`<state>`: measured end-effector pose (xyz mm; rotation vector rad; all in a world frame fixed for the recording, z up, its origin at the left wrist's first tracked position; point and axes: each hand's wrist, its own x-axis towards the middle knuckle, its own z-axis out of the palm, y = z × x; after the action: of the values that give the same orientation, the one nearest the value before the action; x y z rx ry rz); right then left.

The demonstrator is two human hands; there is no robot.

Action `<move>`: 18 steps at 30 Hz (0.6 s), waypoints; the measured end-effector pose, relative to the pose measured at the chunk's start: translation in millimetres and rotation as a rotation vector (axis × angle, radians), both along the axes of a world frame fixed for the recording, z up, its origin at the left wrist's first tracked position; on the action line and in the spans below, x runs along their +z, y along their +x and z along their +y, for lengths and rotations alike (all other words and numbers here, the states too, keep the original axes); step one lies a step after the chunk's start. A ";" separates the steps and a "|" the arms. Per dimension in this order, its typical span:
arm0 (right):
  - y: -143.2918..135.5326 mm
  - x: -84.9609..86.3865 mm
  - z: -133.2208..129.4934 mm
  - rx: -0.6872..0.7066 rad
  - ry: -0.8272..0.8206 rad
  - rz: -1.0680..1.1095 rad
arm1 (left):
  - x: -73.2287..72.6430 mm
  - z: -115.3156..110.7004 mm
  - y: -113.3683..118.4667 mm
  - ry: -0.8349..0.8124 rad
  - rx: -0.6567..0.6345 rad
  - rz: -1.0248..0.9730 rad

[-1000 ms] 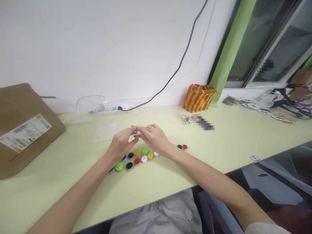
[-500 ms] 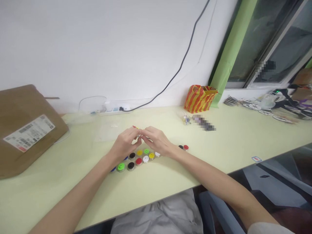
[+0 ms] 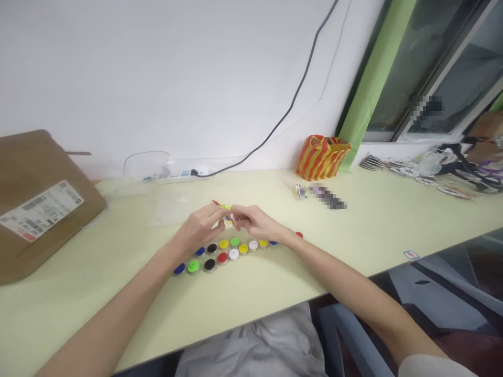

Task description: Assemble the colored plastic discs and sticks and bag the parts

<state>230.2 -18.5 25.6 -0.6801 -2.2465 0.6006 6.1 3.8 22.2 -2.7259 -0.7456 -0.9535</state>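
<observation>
- We see a cardboard box [image 3: 23, 204] on the desk [image 3: 251, 298].
- Lidded pots [image 3: 222, 258] sit in rows, nearer us than our hands.
- Our left hand [image 3: 201, 222] pinches a small colourful piece [image 3: 222, 206].
- Our right hand's [image 3: 257, 222] fingers curl beside it (grip: we cannot tell).

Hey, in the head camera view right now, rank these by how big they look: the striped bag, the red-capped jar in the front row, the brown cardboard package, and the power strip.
1. Brown cardboard package
2. Striped bag
3. Power strip
4. Red-capped jar
</observation>
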 end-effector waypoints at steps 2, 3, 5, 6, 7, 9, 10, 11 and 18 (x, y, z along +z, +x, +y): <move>2.8 -3.5 3.2 -0.012 0.005 -0.027 | 1.0 4.9 -8.2 0.010 0.028 -0.031; 3.9 -6.1 6.1 -0.057 0.009 -0.025 | 1.3 7.4 -12.1 0.024 0.054 -0.051; 5.9 -12.7 15.0 -0.208 0.024 0.007 | 1.5 11.4 -17.7 0.050 0.105 -0.076; 7.3 -16.4 21.0 -0.295 0.030 0.026 | 1.2 12.6 -18.7 0.054 0.121 -0.076; 8.9 -20.4 27.6 -0.376 0.031 0.041 | 0.7 13.3 -18.6 0.051 0.130 -0.069; 12.8 -28.2 41.3 -0.499 0.003 0.052 | -1.1 13.3 -15.6 0.034 0.130 -0.046; 14.8 -31.8 47.6 -0.538 -0.025 0.048 | -2.2 12.8 -13.3 0.027 0.128 -0.038; 16.6 -35.0 53.0 -0.560 -0.053 0.042 | -3.5 12.2 -10.8 0.024 0.126 -0.036; 19.1 -37.0 60.2 -0.420 -0.101 0.011 | -10.8 8.6 -2.2 -0.046 0.118 -0.049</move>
<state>249.3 41.7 -11.4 -1.1575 -1.9867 0.5058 3.9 12.5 11.4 -2.6709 -0.9372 -0.9924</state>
